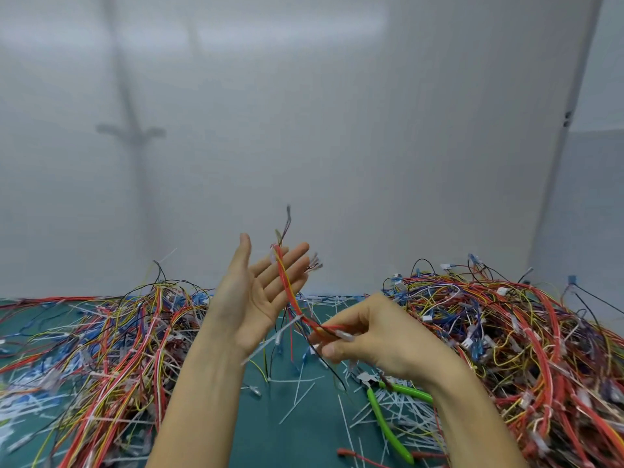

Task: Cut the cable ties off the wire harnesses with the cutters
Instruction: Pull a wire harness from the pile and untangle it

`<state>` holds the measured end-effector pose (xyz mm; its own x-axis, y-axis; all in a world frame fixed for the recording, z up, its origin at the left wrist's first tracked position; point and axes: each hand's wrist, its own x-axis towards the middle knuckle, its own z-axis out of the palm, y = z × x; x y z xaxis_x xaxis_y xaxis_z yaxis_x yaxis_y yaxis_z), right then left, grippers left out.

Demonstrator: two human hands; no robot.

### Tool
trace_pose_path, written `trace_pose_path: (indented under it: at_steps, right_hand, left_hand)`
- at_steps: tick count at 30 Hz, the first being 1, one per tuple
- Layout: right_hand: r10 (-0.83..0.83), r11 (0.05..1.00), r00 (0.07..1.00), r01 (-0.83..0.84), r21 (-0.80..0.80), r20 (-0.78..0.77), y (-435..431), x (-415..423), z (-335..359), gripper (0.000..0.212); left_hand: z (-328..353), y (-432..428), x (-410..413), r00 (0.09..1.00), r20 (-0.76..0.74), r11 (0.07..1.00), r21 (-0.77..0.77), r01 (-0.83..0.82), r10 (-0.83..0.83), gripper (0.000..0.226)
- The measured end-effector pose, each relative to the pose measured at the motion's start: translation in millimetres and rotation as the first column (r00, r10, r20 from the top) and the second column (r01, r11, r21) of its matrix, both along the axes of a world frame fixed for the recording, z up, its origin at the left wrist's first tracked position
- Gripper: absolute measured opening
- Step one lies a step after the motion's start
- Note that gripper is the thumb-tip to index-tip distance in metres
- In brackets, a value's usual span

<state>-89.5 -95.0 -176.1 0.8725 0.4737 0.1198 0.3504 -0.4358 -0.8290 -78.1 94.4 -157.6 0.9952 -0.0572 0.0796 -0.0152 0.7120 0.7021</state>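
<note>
Your left hand (260, 295) is raised with the palm turned toward your right. It is fully open, fingers straight and slightly spread, and it grips nothing. Your right hand (371, 336) sits lower and just to the right of it, with its fingers and thumb curled in a pinch on the lower end of a wire harness (287, 285) of red and yellow wires.

From that pinch the harness climbs up and to the left. It crosses in front of your left fingers and ends in thin loose leads above your fingertips. You cannot tell whether it touches those fingers or only passes in front of them.

A white cable tie (270, 342) is still wrapped on the harness just left of your right fingertips. Its long tail points down and to the left, below the heel of your left hand.

The green-handled cutters (385, 418) lie on the teal surface (304, 440) beneath your right wrist, apart from both hands, among a scatter of cut white tie pieces (398, 407).

One tangled pile of harnesses (111, 336) lies outside your left forearm. A taller pile (526, 339) lies outside your right hand.
</note>
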Motion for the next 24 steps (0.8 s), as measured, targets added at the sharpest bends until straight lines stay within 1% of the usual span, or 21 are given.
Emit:
trace_pose_path:
  at_steps: [2,3,5,7,8,9,10,12,13,14,15,16,17,19,21,22,24]
  right_hand:
    - [0.051,0.993,0.998,-0.054,-0.107,-0.032,-1,1,-1,0.026]
    - [0.072,0.983,0.996,-0.079,-0.168,-0.045,-3,1,-1,0.034]
    - [0.108,0.954,0.993,-0.119,-0.276,-0.052,-7,1,-1,0.060]
    - [0.129,0.952,0.990,-0.137,-0.275,-0.049,-11,-2,1,0.083]
    - [0.117,0.962,0.993,-0.122,-0.244,-0.036,-10,-5,2,0.090]
    - [0.081,0.977,0.996,-0.084,-0.198,-0.023,-9,-6,3,0.092]
    - [0.028,0.991,1.000,-0.030,-0.128,-0.014,-6,-7,4,0.090]
    - [-0.093,0.992,0.996,0.094,0.084,-0.017,2,-6,7,0.072]
    - [-0.148,0.967,0.989,0.150,0.204,-0.025,6,-4,7,0.059]
    - [-0.191,0.928,0.981,0.195,0.317,-0.044,9,-3,8,0.044]
    - [-0.208,0.878,0.974,0.225,0.422,-0.086,11,-3,10,0.034]
    - [-0.198,0.829,0.971,0.238,0.506,-0.132,13,-4,11,0.033]
    - [-0.178,0.790,0.969,0.243,0.563,-0.168,13,-5,13,0.035]
    - [-0.148,0.769,0.974,0.224,0.598,-0.174,12,-6,15,0.043]
    - [-0.116,0.792,0.985,0.168,0.587,-0.126,11,-8,17,0.047]
    - [-0.099,0.810,0.992,0.127,0.572,-0.080,11,-10,18,0.047]
    - [-0.078,0.862,0.997,0.057,0.503,0.019,12,-11,16,0.039]
  left_hand:
    - [-4,-3,3,0.999,-0.024,0.999,0.029,-0.044,0.045,0.045]
    - [-6,-3,4,0.998,-0.020,0.997,0.055,-0.059,0.060,0.035]
    - [-8,-4,4,0.996,0.011,0.986,0.147,-0.085,0.085,0.021]
    - [-11,-6,4,0.992,0.057,0.958,0.258,-0.123,0.112,0.019]
    - [-12,-8,3,0.988,0.088,0.940,0.309,-0.146,0.125,0.019]
    - [-12,-9,3,0.982,0.130,0.916,0.362,-0.174,0.136,0.019]
    - [-12,-11,3,0.974,0.179,0.888,0.414,-0.203,0.139,0.018]
    - [-12,-13,0,0.954,0.282,0.832,0.502,-0.237,0.101,0.018]
    - [-11,-14,-2,0.943,0.328,0.799,0.550,-0.243,0.061,0.019]
    - [-11,-15,-4,0.930,0.367,0.757,0.604,-0.249,0.012,0.020]
    - [-10,-16,-5,0.914,0.402,0.709,0.658,-0.254,-0.046,0.021]
    - [-9,-18,-7,0.895,0.433,0.657,0.707,-0.262,-0.110,0.021]
    - [-8,-20,-8,0.874,0.455,0.606,0.747,-0.272,-0.169,0.018]
    - [-6,-26,-11,0.853,0.452,0.504,0.817,-0.279,-0.260,0.017]
    - [-3,-30,-15,0.853,0.409,0.392,0.878,-0.273,-0.323,0.027]
    - [-3,-31,-17,0.853,0.387,0.317,0.906,-0.281,-0.349,0.032]
    - [-7,-32,-17,0.872,0.323,0.177,0.945,-0.275,-0.369,0.033]
